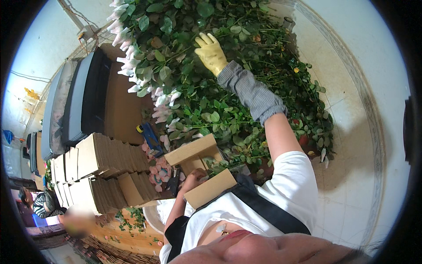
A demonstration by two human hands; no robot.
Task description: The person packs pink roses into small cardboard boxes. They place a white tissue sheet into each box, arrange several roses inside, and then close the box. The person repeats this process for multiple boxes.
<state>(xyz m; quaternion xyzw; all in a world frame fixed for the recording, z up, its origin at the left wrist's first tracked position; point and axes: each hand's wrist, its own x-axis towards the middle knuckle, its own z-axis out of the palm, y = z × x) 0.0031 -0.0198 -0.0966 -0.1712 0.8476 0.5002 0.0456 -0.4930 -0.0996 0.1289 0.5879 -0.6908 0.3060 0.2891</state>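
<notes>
My right hand (211, 54), in a yellow rubber glove with a grey striped sleeve above it, lies spread over a large heap of leafy rose stems (204, 105); nothing shows in its grasp. Along the heap's left side are flower heads in white mesh sleeves (127, 62). Near my chest, my bare left hand (195, 178) is between the raised flaps of a folded corrugated cardboard piece (211, 188), beside leafy stems that lie in it. Its fingers are curled and partly hidden, so its grip is unclear. A black tool (173, 183) lies just left of this hand.
Stacked cardboard sheets (122, 158) stand at the left, near loose pink petals (160, 170) and a blue tool (150, 137). Behind them are large dark-edged boxes (89, 95). A white tub (153, 214) is at lower left. Another person (46, 204) is at the far left. A wall curves along the right.
</notes>
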